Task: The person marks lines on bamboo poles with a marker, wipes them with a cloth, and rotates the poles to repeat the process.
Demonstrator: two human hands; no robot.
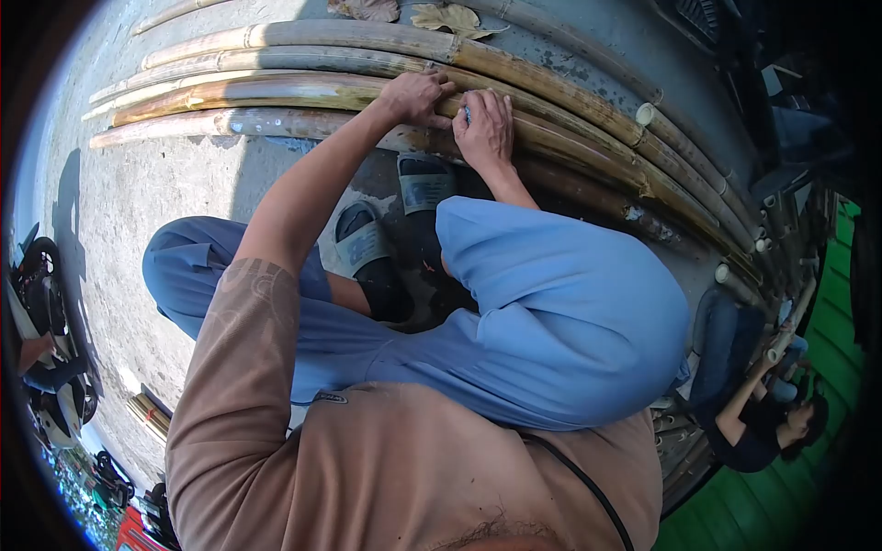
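Note:
Several long bamboo poles lie side by side on the ground in front of my feet. My left hand (418, 98) is curled over a yellow-brown bamboo pole (312, 90), its fingers closed against the cane. Close beside it on the right, my right hand (485, 127) is closed over the same stretch of poles. A small blue thing (468, 115) shows between its fingers; its kind is mostly hidden. Nearest my feet lies a darker, spotted pole (262, 121). A thicker pole (358, 35) runs along the far side of the group.
Dry leaves (455, 20) lie beyond the poles. My sandals (363, 237) are close to the nearest pole. At the right, another person (767, 418) sits by more bamboo, holding a pole (792, 331). A motorcycle (50, 321) stands on the concrete at the left.

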